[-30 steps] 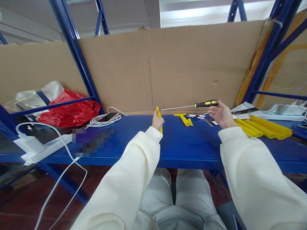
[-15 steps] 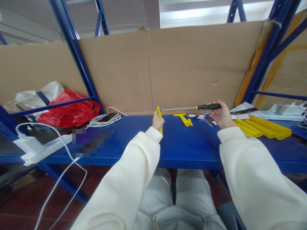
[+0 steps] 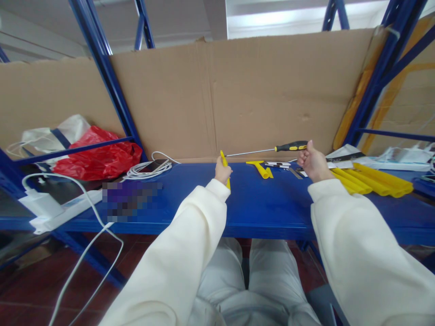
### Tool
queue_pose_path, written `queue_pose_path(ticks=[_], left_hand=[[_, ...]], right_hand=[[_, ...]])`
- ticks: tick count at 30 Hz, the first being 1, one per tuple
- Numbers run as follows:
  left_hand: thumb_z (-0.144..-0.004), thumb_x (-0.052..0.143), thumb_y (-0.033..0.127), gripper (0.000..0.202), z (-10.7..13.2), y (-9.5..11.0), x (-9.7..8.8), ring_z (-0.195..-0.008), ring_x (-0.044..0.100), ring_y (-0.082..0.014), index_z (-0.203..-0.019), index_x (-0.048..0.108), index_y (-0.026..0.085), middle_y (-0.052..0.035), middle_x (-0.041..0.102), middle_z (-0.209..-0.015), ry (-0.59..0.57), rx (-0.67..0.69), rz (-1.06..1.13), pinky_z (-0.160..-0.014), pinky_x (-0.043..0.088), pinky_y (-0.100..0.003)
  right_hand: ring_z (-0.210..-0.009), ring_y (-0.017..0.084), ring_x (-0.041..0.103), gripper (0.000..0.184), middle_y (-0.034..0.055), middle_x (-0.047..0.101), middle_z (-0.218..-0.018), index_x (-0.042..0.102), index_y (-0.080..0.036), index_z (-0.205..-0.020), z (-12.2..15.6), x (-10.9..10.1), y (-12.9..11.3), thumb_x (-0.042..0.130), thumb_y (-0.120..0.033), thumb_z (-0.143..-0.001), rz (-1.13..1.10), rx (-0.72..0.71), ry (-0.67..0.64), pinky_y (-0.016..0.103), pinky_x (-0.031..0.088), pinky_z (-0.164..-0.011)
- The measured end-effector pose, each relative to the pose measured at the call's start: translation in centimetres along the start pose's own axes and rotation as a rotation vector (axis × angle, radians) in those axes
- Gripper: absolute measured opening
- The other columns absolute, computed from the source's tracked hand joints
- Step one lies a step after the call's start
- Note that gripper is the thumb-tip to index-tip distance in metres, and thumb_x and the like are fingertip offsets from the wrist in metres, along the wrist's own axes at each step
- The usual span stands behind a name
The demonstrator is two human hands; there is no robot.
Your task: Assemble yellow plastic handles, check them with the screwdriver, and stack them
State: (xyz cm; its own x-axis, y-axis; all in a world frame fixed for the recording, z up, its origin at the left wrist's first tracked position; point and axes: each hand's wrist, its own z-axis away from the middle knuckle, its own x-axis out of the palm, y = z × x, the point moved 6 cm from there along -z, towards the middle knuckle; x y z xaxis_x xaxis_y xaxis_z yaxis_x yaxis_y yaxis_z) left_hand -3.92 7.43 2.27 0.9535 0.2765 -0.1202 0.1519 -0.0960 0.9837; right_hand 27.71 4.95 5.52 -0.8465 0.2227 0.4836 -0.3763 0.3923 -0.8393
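Observation:
My left hand (image 3: 222, 172) is closed around a thin yellow plastic piece (image 3: 224, 158) above the blue shelf (image 3: 268, 208). A long screwdriver (image 3: 291, 146) with a black and yellow handle lies almost level between my hands, its shaft tip at the yellow piece. Fingers of my right hand (image 3: 313, 163) pinch the end of the handle. Whether the tip sits on a screw is too small to tell. Between the hands, on the shelf, rests a yellow T-shaped handle (image 3: 261, 169) with a small yellow piece beside it. Several flat blades (image 3: 277, 165) lie close by.
Several yellow tubes (image 3: 380, 181) lie at the right, near a white power strip (image 3: 390, 164). On the left are a coiled white cable (image 3: 146, 170), a red plastic bag (image 3: 98, 154) and a white charger (image 3: 41, 206) with trailing cord. A cardboard panel (image 3: 272, 90) stands behind.
The screwdriver's handle has shifted slightly left and up, and my right hand's fingers have curled more at its end. My left hand and the yellow piece have tilted a little.

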Motion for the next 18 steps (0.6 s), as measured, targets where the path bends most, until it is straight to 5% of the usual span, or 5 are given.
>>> queue_pose_path(ticks=[5, 12, 18], left_hand=[[-0.077, 0.053, -0.004, 0.078, -0.05, -0.04, 0.08, -0.072, 0.070, -0.0110, -0.150, 0.043, 0.024, -0.0123, 0.063, -0.134, -0.005, -0.002, 0.010, -0.038, 0.032, -0.013], [-0.077, 0.055, -0.005, 0.082, -0.14, -0.02, -0.02, -0.072, 0.070, -0.0119, -0.151, 0.043, 0.027, -0.0125, 0.063, -0.134, -0.012, 0.007, 0.005, -0.041, 0.035, -0.014], [-0.079, 0.051, -0.006, 0.080, 0.02, 0.08, -0.04, -0.075, 0.071, -0.0117, -0.151, 0.041, 0.025, -0.0124, 0.063, -0.134, -0.013, 0.000, 0.008, -0.039, 0.033, -0.014]], right_hand=[[-0.039, 0.008, 0.041, 0.044, -0.0047, 0.048, -0.052, 0.046, -0.022, -0.068, -0.31, -0.43, 0.25, 0.070, -0.055, -0.086, 0.000, 0.009, 0.004, 0.019, 0.033, -0.034], [-0.036, 0.009, 0.033, 0.046, -0.0073, 0.032, -0.042, 0.040, -0.023, -0.065, -0.13, -0.45, 0.47, 0.064, -0.051, -0.091, -0.036, 0.082, -0.005, 0.018, 0.030, -0.033], [-0.041, 0.007, 0.045, 0.042, -0.0040, 0.051, -0.051, 0.045, -0.021, -0.069, 0.23, -0.17, 0.05, 0.064, -0.050, -0.093, -0.047, 0.063, 0.039, 0.016, 0.040, -0.039]])
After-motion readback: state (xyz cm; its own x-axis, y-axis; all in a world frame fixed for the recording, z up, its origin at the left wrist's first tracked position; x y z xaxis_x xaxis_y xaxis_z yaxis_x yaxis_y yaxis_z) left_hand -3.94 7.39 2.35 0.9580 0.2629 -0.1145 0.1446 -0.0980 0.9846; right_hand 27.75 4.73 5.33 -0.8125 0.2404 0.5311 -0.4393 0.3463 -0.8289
